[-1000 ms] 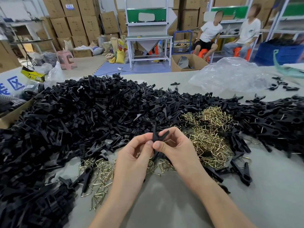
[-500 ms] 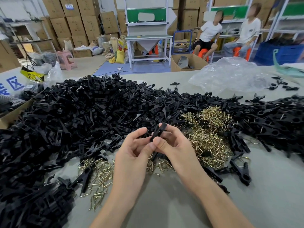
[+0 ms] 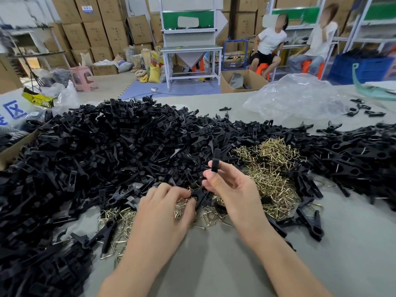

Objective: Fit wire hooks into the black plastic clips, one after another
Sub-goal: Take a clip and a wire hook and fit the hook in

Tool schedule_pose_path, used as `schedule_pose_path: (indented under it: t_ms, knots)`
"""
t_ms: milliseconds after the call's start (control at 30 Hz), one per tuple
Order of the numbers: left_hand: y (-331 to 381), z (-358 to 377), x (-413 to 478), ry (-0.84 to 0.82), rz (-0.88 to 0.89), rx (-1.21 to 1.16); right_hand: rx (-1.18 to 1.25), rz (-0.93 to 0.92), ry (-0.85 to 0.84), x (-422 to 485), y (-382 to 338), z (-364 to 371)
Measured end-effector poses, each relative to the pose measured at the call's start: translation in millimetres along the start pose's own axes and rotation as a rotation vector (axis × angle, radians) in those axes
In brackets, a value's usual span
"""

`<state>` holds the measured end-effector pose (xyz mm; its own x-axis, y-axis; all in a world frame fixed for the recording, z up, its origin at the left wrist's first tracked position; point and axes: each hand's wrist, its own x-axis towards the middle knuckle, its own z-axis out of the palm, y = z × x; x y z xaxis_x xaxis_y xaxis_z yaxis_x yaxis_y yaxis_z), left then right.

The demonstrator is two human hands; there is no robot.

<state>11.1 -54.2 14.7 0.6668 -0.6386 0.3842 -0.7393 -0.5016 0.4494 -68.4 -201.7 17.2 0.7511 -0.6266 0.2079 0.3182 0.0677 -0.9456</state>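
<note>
My right hand holds one black plastic clip upright between thumb and forefinger, above the table. My left hand is lowered, palm down, with its fingertips in the small heap of brass wire hooks in front of me; whether it grips a hook I cannot tell. A larger heap of wire hooks lies to the right of my right hand. A huge pile of black clips covers the table's left and middle.
More black clips spread along the right side. A crumpled clear plastic bag lies at the back right of the grey table. A cardboard box edge sits at far left. Two persons sit on orange stools beyond the table.
My hands have separated. The left hand dropped from the clip down to the wire hooks. The right hand kept the clip and raised it a little.
</note>
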Motion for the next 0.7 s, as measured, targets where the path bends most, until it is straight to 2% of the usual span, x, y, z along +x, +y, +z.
schedule_pose_path:
  t_ms: [100,233,467,600,700]
  knots:
    - [-6,2,-1,-0.207,-0.029,0.211,-0.042,-0.009,0.018,1,4,-1]
    - [-6,2,2,-0.112,0.005,0.171,-0.124,-0.038,-0.002,-1,5,1]
    - [-7,5,6,0.166,-0.149,-0.303,-0.109,-0.035,-0.038,-1,3,2]
    - [2,-3,6,0.198,-0.246,-0.543,-0.061,-0.03,-0.112,-3,2,5]
    - [5,-5,8,0.224,-0.313,-0.637,-0.124,-0.028,-0.123,-4,3,5]
